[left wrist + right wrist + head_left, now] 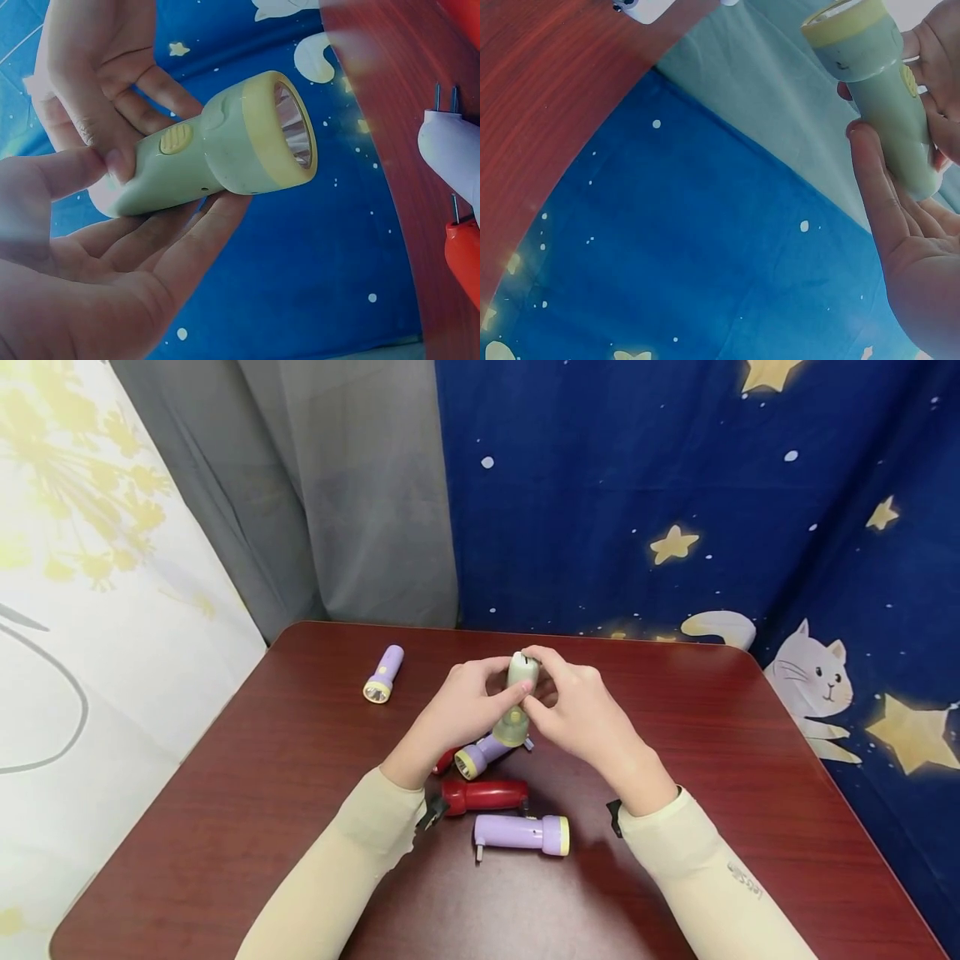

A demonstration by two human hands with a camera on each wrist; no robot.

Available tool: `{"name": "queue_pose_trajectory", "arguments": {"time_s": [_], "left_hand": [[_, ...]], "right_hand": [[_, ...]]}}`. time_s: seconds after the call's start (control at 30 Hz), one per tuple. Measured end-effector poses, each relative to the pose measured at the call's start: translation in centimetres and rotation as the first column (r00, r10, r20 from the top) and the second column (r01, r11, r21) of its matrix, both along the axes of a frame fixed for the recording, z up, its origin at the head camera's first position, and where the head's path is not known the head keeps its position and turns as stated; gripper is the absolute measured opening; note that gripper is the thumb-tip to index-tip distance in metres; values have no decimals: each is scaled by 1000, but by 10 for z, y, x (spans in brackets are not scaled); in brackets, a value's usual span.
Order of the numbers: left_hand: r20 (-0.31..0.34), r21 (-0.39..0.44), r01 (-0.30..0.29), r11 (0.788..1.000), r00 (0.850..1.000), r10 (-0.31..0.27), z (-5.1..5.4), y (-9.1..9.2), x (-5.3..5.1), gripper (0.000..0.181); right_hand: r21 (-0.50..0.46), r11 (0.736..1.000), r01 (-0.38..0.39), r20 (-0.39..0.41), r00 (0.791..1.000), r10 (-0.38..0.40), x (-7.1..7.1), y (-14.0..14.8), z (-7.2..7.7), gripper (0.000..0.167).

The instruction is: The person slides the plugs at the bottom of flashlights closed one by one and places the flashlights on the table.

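Note:
A pale green flashlight (512, 727) with a yellow rim and a yellow switch is held above the table between both hands, its lens end tilted downward. My left hand (474, 692) grips its body, with the thumb on the near side and fingers beneath it in the left wrist view. From the other side my right hand (576, 697) holds the tail part between thumb and fingers. The left wrist view shows the switch and reflector of the green flashlight (225, 146) plainly. In the right wrist view the hands partly cover the body of the flashlight (889, 112).
Below the hands lie a purple flashlight (487, 752), a red flashlight (486, 796) and a second purple one with its plug prongs out. Another red flashlight (444, 762) is mostly hidden by the left arm. One more purple flashlight (384, 673) lies far left on the brown table (247, 760).

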State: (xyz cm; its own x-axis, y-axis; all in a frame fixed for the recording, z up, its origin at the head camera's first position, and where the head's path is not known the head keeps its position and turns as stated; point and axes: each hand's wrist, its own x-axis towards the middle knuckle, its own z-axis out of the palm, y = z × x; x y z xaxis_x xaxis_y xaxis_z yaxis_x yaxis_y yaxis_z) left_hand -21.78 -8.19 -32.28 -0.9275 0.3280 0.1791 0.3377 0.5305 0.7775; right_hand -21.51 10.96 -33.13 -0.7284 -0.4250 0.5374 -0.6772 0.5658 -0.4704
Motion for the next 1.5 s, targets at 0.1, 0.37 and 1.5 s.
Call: {"name": "queue_pose_trajectory", "arguments": {"time_s": [0.1, 0.37, 1.5], "left_hand": [[-15, -7, 2, 1000, 1000, -2, 0, 1, 0, 43], [-20, -7, -5, 1000, 1000, 4, 2, 3, 2, 41], [-74, -16, 4, 1000, 997, -5, -10, 2, 5, 45]], "right_hand": [[1, 1000, 8, -5, 1000, -8, 0, 0, 0, 46], [-6, 999, 47, -22, 999, -47, 3, -2, 1, 45], [-183, 958, 223, 89, 974, -209, -2, 3, 1, 61]]}}
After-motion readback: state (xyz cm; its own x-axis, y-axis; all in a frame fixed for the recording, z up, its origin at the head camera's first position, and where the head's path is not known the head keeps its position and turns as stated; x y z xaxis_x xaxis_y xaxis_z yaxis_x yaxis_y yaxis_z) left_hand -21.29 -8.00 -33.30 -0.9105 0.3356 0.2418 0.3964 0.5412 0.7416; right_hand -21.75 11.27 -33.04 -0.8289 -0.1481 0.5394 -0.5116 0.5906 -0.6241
